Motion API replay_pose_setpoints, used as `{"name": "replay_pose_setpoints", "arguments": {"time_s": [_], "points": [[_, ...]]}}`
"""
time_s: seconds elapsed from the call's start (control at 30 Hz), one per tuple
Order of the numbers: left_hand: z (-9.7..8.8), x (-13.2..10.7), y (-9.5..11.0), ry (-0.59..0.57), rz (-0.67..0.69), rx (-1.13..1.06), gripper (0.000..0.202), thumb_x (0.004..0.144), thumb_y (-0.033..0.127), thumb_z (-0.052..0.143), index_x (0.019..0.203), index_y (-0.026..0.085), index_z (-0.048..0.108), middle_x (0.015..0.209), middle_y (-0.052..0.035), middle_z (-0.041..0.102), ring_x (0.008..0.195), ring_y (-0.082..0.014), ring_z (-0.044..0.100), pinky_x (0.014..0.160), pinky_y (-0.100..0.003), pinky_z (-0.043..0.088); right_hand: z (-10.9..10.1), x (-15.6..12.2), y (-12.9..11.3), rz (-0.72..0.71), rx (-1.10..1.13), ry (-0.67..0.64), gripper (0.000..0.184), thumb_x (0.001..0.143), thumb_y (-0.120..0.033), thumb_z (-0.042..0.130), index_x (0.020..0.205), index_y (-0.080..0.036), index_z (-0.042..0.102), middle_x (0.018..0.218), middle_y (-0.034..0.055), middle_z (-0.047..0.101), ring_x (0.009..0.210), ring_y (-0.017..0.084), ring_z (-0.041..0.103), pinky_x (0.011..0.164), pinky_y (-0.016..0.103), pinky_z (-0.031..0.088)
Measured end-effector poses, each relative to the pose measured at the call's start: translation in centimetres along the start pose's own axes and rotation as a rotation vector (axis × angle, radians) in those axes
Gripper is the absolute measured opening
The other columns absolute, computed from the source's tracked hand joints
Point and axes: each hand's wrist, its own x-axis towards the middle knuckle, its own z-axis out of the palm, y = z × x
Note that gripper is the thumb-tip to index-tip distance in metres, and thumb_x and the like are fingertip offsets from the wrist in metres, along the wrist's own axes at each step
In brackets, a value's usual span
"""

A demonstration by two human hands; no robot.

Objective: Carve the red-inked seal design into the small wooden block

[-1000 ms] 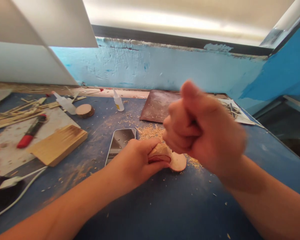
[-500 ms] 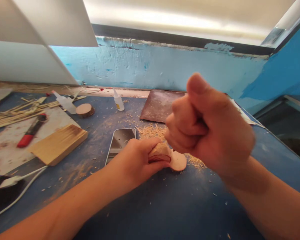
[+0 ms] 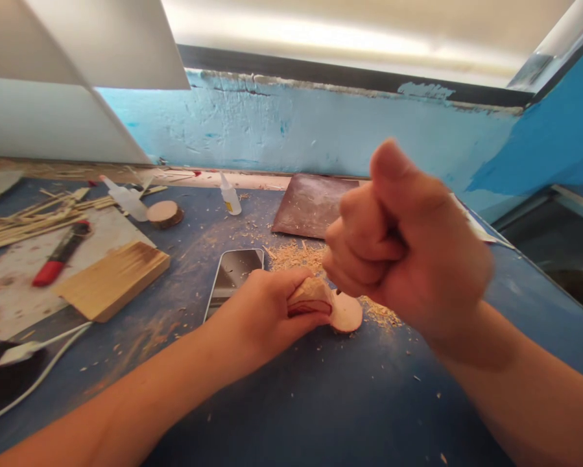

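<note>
While the left hand (image 3: 264, 311) rests low on the blue tabletop (image 3: 320, 402), its fingers and thumb close around a small carved wood piece (image 3: 315, 299), pinning it against the surface. The piece's pale rounded end juts out to the right of the thumb, touching the table. The right hand (image 3: 408, 246) hangs above and just to the right of that end, curled into a tight fist with the thumb on top; whether anything sits inside the fist cannot be told, as the fingers hide it.

Wood shavings (image 3: 296, 256) lie scattered just behind the piece and to its right. A smartphone (image 3: 233, 275) lies face up beside the left hand's knuckles. Farther back sits a dark brown sheet (image 3: 308, 204), and near it a small glue bottle (image 3: 229, 196) stands upright. To the left are a round wood slice (image 3: 165, 213), a second bottle (image 3: 126, 200) lying tilted, a flat wooden block (image 3: 111, 279), a red-and-black tool (image 3: 60, 254) and a bundle of thin sticks (image 3: 28, 220). A white cable (image 3: 38, 376) trails along the near left edge. A wall (image 3: 296, 130) with rough light-blue paint rises behind the table, and a white board (image 3: 77, 65) leans in at the upper left.
</note>
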Motion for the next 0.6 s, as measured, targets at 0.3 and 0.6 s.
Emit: {"name": "replay_pose_setpoints", "arguments": {"time_s": [0.3, 0.6], "points": [[0.0, 0.0, -0.5, -0.023, 0.003, 0.023, 0.014, 0.089, 0.032, 0.073, 0.084, 0.021, 0.067, 0.072, 0.0035, 0.072, 0.071, -0.0180, 0.068, 0.067, -0.029, 0.051, -0.5, -0.2, 2.1, -0.023, -0.091, -0.023, 0.056, 0.109, -0.038, 0.041, 0.055, -0.021, 0.040, 0.053, -0.0051, 0.031, 0.044, 0.009, 0.026, 0.040, 0.025, 0.024], [-0.3, 0.2, 0.0, -0.030, -0.046, 0.086, 0.020, 0.088, 0.037, 0.074, 0.090, 0.018, 0.071, 0.080, -0.0012, 0.073, 0.075, -0.0207, 0.068, 0.067, -0.031, 0.050, -0.2, 0.3, -1.3, -0.036, 0.001, 0.087, 0.059, 0.111, -0.028, 0.022, 0.052, -0.021, 0.025, 0.050, -0.0065, 0.015, 0.039, 0.008, 0.016, 0.037, 0.026, 0.016]]}}
